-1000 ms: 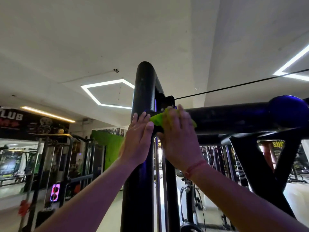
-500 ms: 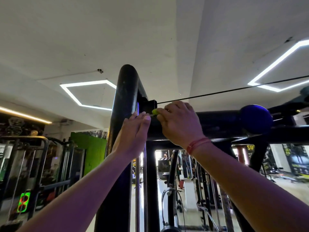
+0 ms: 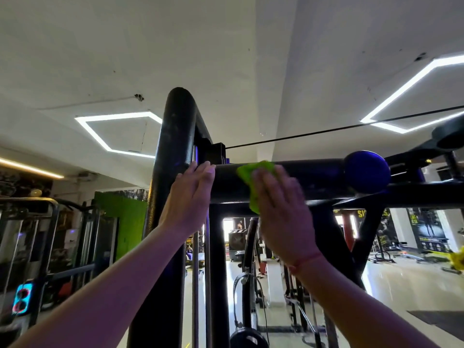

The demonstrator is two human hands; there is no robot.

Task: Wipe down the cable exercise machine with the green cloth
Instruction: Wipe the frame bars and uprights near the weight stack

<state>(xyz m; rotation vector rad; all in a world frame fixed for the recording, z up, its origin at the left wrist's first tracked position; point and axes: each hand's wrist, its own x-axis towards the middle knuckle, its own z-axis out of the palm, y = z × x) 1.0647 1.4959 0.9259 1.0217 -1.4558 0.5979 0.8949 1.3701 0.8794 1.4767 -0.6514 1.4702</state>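
Note:
The black frame of the cable exercise machine fills the middle: a thick upright post (image 3: 173, 151) and a horizontal crossbar (image 3: 313, 177) running right from it. My left hand (image 3: 189, 197) rests flat with straight fingers against the post where the two bars meet. My right hand (image 3: 281, 209), slightly blurred, presses the green cloth (image 3: 253, 177) flat on the crossbar's front face with straight fingers. Cloth shows above and left of the fingers. A thin black cable (image 3: 351, 126) stretches away to the right above the bar.
A blue ball-shaped cap (image 3: 366, 172) sits on the crossbar right of my hand. Diagonal braces (image 3: 334, 237) drop below it. Steel guide rods (image 3: 207, 272) run down beside the post. Other gym machines stand at left; glossy floor lies at right.
My right hand went from curled fingers at the joint to a flat palm, sliding the cloth rightward along the crossbar. My left hand stayed on the post.

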